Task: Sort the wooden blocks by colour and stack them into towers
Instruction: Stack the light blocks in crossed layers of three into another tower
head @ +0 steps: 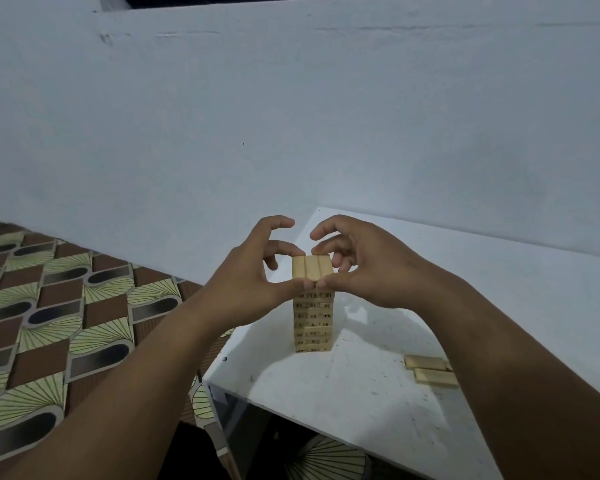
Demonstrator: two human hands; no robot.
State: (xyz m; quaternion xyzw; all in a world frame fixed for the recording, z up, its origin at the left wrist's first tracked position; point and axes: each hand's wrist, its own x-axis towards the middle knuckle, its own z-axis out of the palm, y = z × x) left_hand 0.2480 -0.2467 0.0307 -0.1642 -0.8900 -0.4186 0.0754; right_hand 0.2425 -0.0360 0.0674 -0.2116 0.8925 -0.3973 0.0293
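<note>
Wall [291, 116]: I am seeing it standing pale behind everything. Floor [49, 323]: patterned, lying left of the table. Table [361, 393]: white, carrying the blocks. Tower [313, 320]: plain wooden blocks, numbered sides, standing upright near the table's left edge. Left hand [253, 282] and right hand [364, 268]: I am watching both pinching the tower's top layer, thumbs in front, fingers curled behind. Loose blocks [430, 370]: two lying flat, touching, well right of the tower.
</note>
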